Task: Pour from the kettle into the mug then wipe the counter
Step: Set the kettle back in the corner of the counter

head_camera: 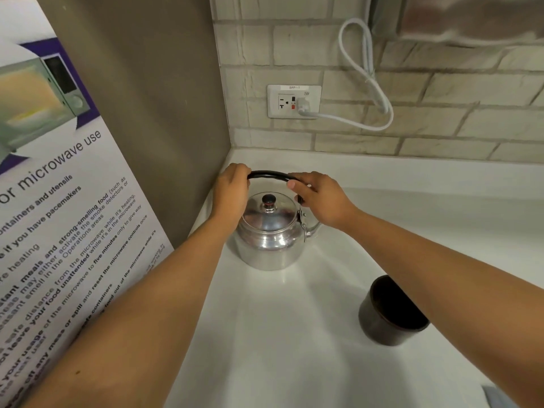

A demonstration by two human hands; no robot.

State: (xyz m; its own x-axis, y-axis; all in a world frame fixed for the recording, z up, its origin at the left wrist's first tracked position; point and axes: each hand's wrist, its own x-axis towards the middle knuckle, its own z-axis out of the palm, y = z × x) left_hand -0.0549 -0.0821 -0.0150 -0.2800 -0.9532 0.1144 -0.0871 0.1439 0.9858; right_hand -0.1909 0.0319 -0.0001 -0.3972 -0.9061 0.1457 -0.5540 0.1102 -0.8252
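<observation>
Our left hand (231, 191) is curled around the left end of the kettle (269, 234) handle (269, 174), hiding it; our right hand (319, 198) wraps the right end. The kettle stands in the white counter (279, 334) corner, by a microwave poster (59, 201). Our right forearm half covers the dark mug (382, 316). Behind is brick tile with a socket (293, 101).

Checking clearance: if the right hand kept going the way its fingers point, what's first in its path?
The right hand points left along the kettle handle; it would likely meet the left hand first, at the handle's other end.

Silver kettle (269, 234), dark brown mug (388, 312), white counter (294, 334).
</observation>
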